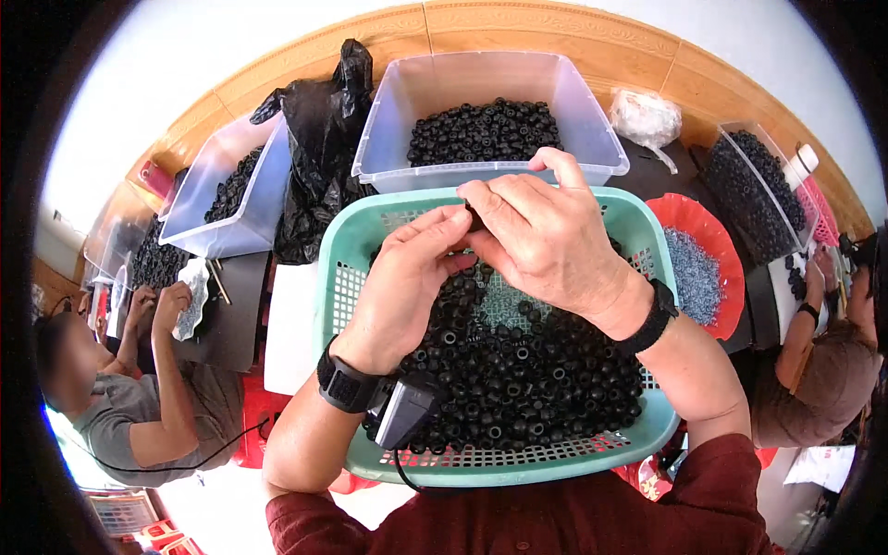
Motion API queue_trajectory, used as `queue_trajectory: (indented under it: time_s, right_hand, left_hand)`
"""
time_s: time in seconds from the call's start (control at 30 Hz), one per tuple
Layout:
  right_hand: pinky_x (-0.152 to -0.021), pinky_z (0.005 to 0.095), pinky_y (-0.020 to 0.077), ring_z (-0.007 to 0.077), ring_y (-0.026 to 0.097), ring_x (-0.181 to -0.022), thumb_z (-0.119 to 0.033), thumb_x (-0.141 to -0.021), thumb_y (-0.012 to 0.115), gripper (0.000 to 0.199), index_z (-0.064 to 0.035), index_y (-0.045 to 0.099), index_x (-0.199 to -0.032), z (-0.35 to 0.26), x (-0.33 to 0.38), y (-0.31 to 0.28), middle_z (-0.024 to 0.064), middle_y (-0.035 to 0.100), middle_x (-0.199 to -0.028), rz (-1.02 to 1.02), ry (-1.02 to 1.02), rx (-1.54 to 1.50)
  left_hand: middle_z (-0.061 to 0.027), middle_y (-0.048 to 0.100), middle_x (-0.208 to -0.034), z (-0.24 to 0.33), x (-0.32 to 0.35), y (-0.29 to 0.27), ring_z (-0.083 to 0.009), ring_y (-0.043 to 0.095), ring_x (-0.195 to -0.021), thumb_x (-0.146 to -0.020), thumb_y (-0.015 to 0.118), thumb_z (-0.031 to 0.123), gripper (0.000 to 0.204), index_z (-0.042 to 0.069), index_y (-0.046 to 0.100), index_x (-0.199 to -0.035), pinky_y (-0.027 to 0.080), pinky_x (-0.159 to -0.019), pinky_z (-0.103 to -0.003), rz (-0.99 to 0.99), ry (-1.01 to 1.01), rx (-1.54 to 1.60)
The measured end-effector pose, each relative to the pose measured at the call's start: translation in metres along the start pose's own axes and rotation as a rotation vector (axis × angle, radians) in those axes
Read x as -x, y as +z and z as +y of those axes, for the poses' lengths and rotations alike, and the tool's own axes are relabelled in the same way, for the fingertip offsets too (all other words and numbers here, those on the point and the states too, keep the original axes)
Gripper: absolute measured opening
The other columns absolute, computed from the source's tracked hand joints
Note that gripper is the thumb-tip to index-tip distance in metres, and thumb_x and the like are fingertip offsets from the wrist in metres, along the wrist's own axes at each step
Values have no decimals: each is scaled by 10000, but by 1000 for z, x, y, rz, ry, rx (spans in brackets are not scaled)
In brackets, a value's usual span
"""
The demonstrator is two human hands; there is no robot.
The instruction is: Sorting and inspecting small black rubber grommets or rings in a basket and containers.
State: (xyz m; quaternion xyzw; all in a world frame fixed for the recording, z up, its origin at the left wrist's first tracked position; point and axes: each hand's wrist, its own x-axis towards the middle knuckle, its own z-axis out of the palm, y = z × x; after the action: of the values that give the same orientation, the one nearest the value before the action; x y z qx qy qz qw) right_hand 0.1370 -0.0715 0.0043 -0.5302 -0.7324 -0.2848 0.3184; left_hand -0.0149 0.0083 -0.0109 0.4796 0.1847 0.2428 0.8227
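Over a green plastic basket (518,474), my two hands meet fingertip to fingertip. Pinched between them is a small black piece (474,220), mostly covered by the fingers, so its exact shape is hidden. My left hand (412,282) steadies it from the left with bent fingers. From above and the right, my right hand (555,236) closes thumb and forefinger on it, its other fingers curled. Below, a heap of small round black plastic parts with holes (536,388) fills much of the basket, and its meshed bottom shows through near the middle.
Behind the basket stands a clear bin (495,174) of black parts, beside a black plastic bag (319,139). A red basin (731,268) with small bluish-grey pieces is at right. Co-workers sit left (166,407) and right (823,370), near more bins. A boxy device (410,409) hangs at my left wrist.
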Motion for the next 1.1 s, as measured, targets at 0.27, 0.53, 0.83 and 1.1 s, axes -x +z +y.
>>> queue_trajectory:
  time_s: [0.27, 0.53, 0.83, 1.1]
  right_hand:
    - [-848, 405, 418, 180, 585, -693, -93, -698, 723, 392, 8, 587, -1052, 1, 5, 2, 38, 567, -794, -16, -77, 12]
    - [-909, 423, 388, 180, 562, -646, -128, -776, 531, 281, 56, 589, -980, 8, 3, 6, 49, 498, -734, 44, -137, 27]
    - [-878, 449, 415, 155, 584, -671, -154, -698, 739, 417, -14, 608, -1069, 7, 2, -1, 10, 598, -814, 32, -113, 77]
    - [-750, 346, 438, 198, 592, -708, -246, -751, 721, 402, -33, 607, -1073, 3, -8, -14, 69, 599, -848, 48, 207, -361]
  left_hand:
    - [16, 641, -994, -2, -1, -2, -61, 551, -879, -930, 555, 198, 259, 55, 629, -1134, 413, -797, -232, -21, 57, -113]
    - [27, 635, -997, -1, -1, 7, -37, 543, -877, -943, 540, 221, 257, 51, 629, -1114, 401, -780, -210, -11, 160, -150]
    - [28, 641, -990, -3, -2, 6, -31, 546, -877, -949, 530, 226, 248, 53, 637, -1090, 406, -773, -208, 14, 185, -132]
    - [2, 645, -1000, 7, 2, 7, -65, 550, -933, -954, 518, 194, 223, 42, 636, -1066, 394, -851, -240, 17, 327, -185]
